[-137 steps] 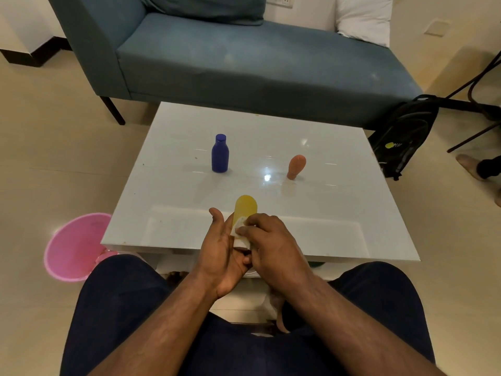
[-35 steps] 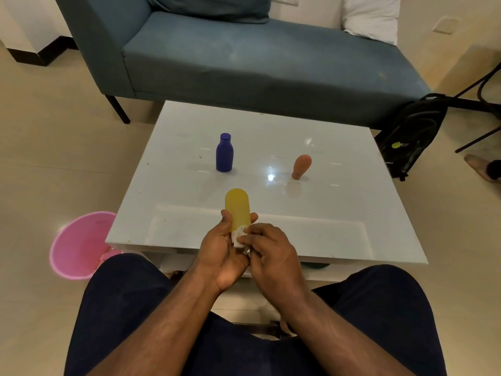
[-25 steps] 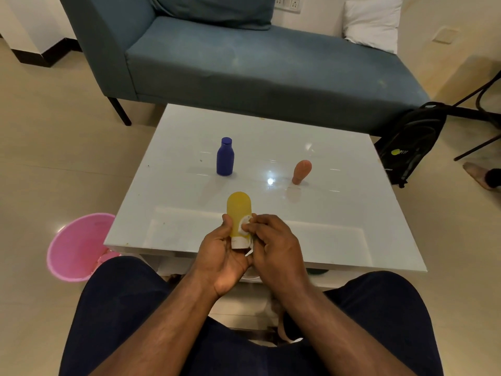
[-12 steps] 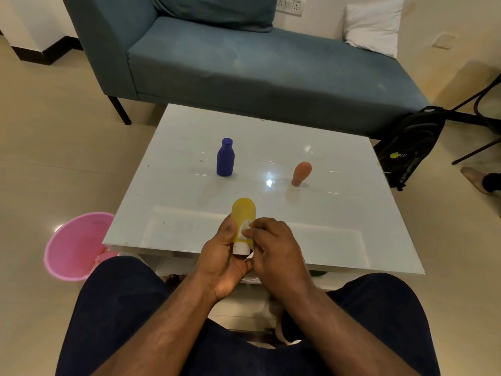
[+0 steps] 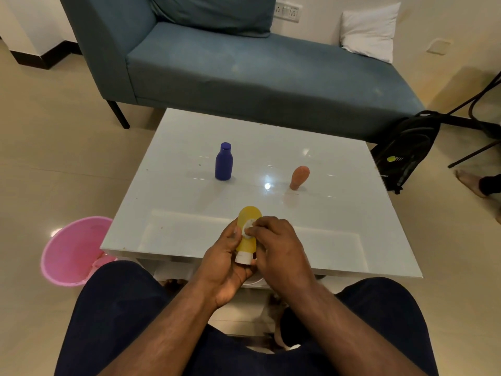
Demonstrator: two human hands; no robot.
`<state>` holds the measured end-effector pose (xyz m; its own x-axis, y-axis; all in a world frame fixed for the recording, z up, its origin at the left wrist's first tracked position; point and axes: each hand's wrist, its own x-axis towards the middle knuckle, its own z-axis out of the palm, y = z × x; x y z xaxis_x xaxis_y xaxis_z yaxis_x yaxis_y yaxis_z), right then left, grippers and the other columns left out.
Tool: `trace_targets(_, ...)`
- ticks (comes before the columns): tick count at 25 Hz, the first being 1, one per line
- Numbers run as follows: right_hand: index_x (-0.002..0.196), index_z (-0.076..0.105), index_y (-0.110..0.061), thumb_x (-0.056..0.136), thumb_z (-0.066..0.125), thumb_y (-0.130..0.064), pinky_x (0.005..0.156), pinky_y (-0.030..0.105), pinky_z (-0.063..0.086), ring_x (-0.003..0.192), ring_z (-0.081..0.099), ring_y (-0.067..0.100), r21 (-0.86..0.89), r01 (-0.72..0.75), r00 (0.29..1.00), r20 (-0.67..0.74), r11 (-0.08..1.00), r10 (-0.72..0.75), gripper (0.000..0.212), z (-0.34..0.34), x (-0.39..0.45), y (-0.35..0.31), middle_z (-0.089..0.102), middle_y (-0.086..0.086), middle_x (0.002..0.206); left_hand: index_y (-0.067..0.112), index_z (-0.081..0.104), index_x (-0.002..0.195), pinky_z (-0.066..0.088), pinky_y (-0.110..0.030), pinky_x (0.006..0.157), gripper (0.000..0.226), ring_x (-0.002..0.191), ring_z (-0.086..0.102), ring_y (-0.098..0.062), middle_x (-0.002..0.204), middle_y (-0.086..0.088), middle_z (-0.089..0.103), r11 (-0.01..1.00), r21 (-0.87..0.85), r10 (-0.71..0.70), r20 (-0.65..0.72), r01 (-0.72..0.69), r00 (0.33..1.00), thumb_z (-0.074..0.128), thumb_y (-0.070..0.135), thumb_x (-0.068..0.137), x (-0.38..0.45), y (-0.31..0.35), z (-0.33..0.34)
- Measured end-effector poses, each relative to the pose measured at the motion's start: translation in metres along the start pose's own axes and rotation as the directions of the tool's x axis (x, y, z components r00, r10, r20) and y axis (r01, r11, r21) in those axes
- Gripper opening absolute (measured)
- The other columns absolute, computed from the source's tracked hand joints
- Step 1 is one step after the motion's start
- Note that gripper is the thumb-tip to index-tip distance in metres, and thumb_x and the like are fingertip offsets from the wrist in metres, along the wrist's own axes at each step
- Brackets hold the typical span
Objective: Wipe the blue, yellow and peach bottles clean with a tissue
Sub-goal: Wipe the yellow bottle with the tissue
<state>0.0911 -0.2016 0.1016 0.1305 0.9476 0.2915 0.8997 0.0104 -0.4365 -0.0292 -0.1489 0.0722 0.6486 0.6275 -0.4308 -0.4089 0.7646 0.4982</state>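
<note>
We look down from head cam at seated person, dark trousers, both forearms bare. L hand wraps the yellow bottle from the left, thumb up along its side, fingers curled behind; bottle is held cap-down over the near edge of the table, its rounded end up and tipped a little away from us. Body looks soft, matte, tube-like w/ a domed end; white ribbed cap at the bottom sits against the L palm. R hand comes in from the right, fingertips pinching a small wad of white tissue and pressing it onto the upper front of the yellow bottle (wad is crumpled, mostly hidden under the fingers).

Blue bottle stands upright on the far-left part of the tabletop: dark matte plastic, cylindrical w/ sloped shoulder and narrow screw cap. Peach bottle stands well apart to its right, cap-down, bulb-shaped top, leaning slightly right. Neither is touched.

Tabletop is glossy white, square, w/ a lamp glare spot between the two standing bottles; a few specks on it. Beyond: teal fabric sofa, white pillow on its right end. Pink plastic bucket on tiled floor at left of table; black backpack at right.
</note>
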Motion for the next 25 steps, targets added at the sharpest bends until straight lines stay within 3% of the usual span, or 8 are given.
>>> trace_targets(4,0.102,0.071,-0.014,0.083,0.061,-0.005,0.082,0.035,0.051,0.094,0.056,0.019,0.108,-0.17,0.976,-0.115,0.979,0.182,0.023,-0.005,0.03,0.01,0.063,0.002,0.103,0.026,0.064,0.132,0.045,-0.033,0.065,0.034,0.087,0.061,-0.024,0.115,-0.01,0.066,0.994,0.109,-0.012,-0.01,0.013,1.0,0.047,0.029,0.103,-0.001,0.0,0.005)
trace_targets(7,0.108,0.07,-0.013,0.081,0.068,-0.01,0.082,0.034,0.05,0.098,0.054,0.024,-0.027,-0.066,0.998,0.005,0.997,0.067,0.028,-0.005,0.022,-0.002,0.062,0.005,0.108,0.027,0.069,0.125,0.044,-0.04,0.077,0.032,0.091,0.064,-0.024,0.111,-0.01,0.071,0.99,0.143,0.018,-0.022,-0.015,1.0,0.044,0.027,0.105,0.0,-0.001,0.004)
trace_targets(9,0.108,0.07,-0.012,0.078,0.071,-0.01,0.081,0.033,0.049,0.097,0.055,0.026,-0.051,0.011,0.999,0.031,0.999,-0.009,0.029,-0.008,0.024,0.003,0.063,0.007,0.107,0.027,0.07,0.123,0.046,-0.038,0.072,0.031,0.089,0.063,-0.025,0.108,-0.009,0.071,0.989,0.147,0.023,-0.033,-0.018,0.999,0.045,0.027,0.104,0.0,-0.002,0.005)
trace_targets(12,0.104,0.071,-0.011,0.083,0.063,-0.002,0.085,0.033,0.051,0.094,0.058,0.023,0.092,-0.122,0.987,-0.093,0.988,0.131,0.025,-0.01,0.035,0.014,0.064,0.006,0.102,0.023,0.062,0.133,0.048,-0.029,0.055,0.037,0.08,0.062,-0.024,0.11,-0.01,0.067,0.993,0.121,0.009,-0.045,-0.003,0.999,0.053,0.03,0.098,-0.001,-0.001,0.006)
trace_targets(15,0.102,0.071,-0.011,0.083,0.061,-0.003,0.083,0.034,0.052,0.095,0.058,0.021,0.135,-0.156,0.977,-0.121,0.978,0.173,0.023,-0.002,0.018,0.004,0.062,0.004,0.103,0.021,0.063,0.132,0.049,-0.03,0.058,0.039,0.078,0.062,-0.022,0.109,-0.011,0.069,0.999,0.044,-0.002,-0.028,0.004,1.0,0.051,0.03,0.097,-0.001,-0.001,0.008)
trace_targets(18,0.103,0.071,-0.012,0.085,0.06,-0.007,0.083,0.027,0.05,0.097,0.057,0.016,0.167,-0.146,0.984,-0.079,0.975,0.161,0.022,-0.001,0.003,-0.001,0.059,0.001,0.104,0.019,0.064,0.13,0.053,-0.031,0.058,0.035,0.079,0.065,-0.022,0.11,-0.013,0.071,0.999,-0.028,-0.039,-0.031,0.038,0.999,0.043,0.03,0.105,-0.001,-0.002,0.007)
trace_targets(22,0.096,0.073,-0.016,0.087,0.057,0.0,0.081,0.013,0.046,0.088,0.056,0.002,0.289,-0.275,0.942,-0.112,0.917,0.317,0.024,-0.011,0.029,0.004,0.059,-0.006,0.097,0.016,0.058,0.134,0.049,-0.027,0.048,0.037,0.068,0.06,-0.023,0.107,-0.015,0.063,0.995,-0.049,-0.093,-0.035,0.092,0.995,0.046,0.033,0.103,-0.002,0.001,0.006)
trace_targets(25,0.093,0.072,-0.018,0.087,0.056,-0.001,0.074,0.007,0.045,0.089,0.055,-0.003,0.342,-0.303,0.931,-0.092,0.889,0.353,0.024,-0.012,0.024,-0.012,0.058,-0.009,0.096,0.015,0.055,0.138,0.041,-0.024,0.042,0.046,0.059,0.053,-0.018,0.095,-0.01,0.067,0.996,-0.023,-0.086,-0.065,0.084,0.994,0.049,0.039,0.098,-0.002,0.001,0.005)
